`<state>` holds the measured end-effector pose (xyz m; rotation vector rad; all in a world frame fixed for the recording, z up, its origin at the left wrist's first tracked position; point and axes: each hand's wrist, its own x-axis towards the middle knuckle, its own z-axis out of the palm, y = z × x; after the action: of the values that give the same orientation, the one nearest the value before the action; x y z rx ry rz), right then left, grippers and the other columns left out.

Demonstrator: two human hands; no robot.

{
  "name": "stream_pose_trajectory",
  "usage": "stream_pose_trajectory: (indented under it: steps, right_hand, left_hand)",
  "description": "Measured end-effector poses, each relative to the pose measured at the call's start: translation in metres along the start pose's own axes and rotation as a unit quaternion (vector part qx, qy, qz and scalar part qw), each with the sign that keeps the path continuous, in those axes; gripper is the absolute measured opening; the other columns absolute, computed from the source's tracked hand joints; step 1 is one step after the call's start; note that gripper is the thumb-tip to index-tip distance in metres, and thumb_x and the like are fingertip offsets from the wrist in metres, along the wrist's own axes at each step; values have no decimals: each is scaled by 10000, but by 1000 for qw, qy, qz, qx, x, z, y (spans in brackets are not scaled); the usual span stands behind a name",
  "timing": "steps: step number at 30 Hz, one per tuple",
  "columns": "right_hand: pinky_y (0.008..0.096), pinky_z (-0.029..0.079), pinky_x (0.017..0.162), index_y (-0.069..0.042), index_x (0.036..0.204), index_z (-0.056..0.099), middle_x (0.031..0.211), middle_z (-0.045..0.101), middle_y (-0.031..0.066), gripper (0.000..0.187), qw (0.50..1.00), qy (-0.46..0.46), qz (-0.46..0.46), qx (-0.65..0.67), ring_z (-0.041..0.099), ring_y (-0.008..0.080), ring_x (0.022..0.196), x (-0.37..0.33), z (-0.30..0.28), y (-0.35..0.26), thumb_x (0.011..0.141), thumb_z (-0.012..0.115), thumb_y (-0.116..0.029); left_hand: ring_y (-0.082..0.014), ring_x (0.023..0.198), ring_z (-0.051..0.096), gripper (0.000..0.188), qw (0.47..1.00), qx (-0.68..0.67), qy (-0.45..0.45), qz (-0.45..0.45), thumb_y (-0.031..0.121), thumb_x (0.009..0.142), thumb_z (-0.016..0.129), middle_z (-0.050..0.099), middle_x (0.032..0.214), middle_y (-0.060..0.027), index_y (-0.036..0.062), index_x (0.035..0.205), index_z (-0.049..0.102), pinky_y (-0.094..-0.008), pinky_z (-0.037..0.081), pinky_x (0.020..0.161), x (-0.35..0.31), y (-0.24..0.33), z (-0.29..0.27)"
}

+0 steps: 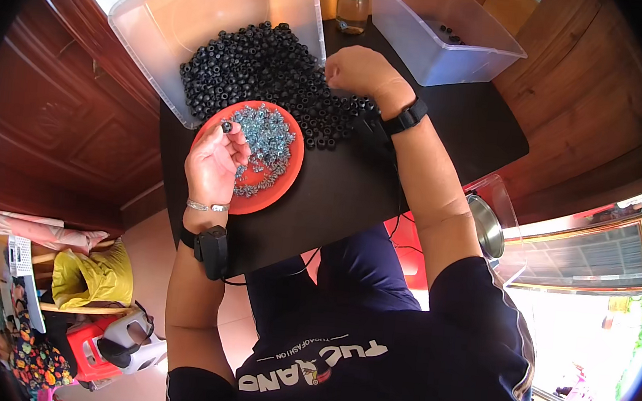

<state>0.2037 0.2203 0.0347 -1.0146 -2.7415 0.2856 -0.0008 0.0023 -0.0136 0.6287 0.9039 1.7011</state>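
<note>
Black and hollow, a small piece [227,126] sits pinched between thumb and fingertips of a person's left hand [214,164], raised palm-up over the left side of a red dish [291,179] of shiny metal bits [269,133]. The right hand [364,71] curls loosely near the right side of a heap of black pieces [260,65]; its fingertips are turned from the lens, so whether it grips anything cannot be told.

The held piece looks light and stiff, probably smooth enough to slip if squeezed off-centre, and unlikely to break. Its round outer wall appears the best place to hold it, leaving the hole free. The metal bits look lighter still, hard and easily scattered.

The heap spreads from a translucent bin [146,55] onto a dark table [313,207], up against the dish's far side. The bin's wall limits reach to the left; a second bin [459,64] and a lidded jar [352,8] stand beyond the right hand. The roomiest stretch of tabletop lies between dish and right forearm, ending at the near edge above the person's lap.
</note>
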Motion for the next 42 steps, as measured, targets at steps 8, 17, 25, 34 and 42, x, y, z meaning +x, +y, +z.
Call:
stream_pose_trajectory:
  steps: [8,17,25,34,42]
  right_hand:
    - [355,495,701,-89,877,691,814,675,86,261,991,-81,-60,92,643,252,804,10,24,1,682,734,-257]
    - [383,494,737,-124,893,692,843,677,80,220,996,0,-50,74,635,277,852,10,23,-1,737,690,-278]
    - [372,470,649,-90,821,713,718,661,83,246,967,-186,-135,113,629,247,715,-10,6,-44,748,700,-325]
    - [358,488,716,-110,924,704,816,682,82,227,966,-139,-155,154,641,259,802,-7,25,-57,774,688,-279]
    - [310,491,689,-65,893,695,796,677,82,164,978,-39,-133,153,642,204,754,-5,5,-25,754,696,-152]
  left_hand:
    - [-178,701,580,243,1000,12,19,-14,260,925,479,597,821,-55,45,922,592,-281,437,622,1,0,1]
    - [-174,705,586,243,997,-7,68,-48,247,922,493,607,826,-66,28,951,595,-278,451,631,6,3,-10]
    - [-185,704,575,242,996,-34,85,-24,257,915,507,602,823,-73,31,930,589,-289,443,640,9,11,-21]
    - [-193,700,579,236,993,-27,107,-28,263,906,521,612,816,-74,38,916,590,-298,443,636,13,13,-29]
    - [-194,696,577,245,994,-26,107,-21,277,907,516,613,814,-75,42,896,587,-301,436,635,13,18,-31]
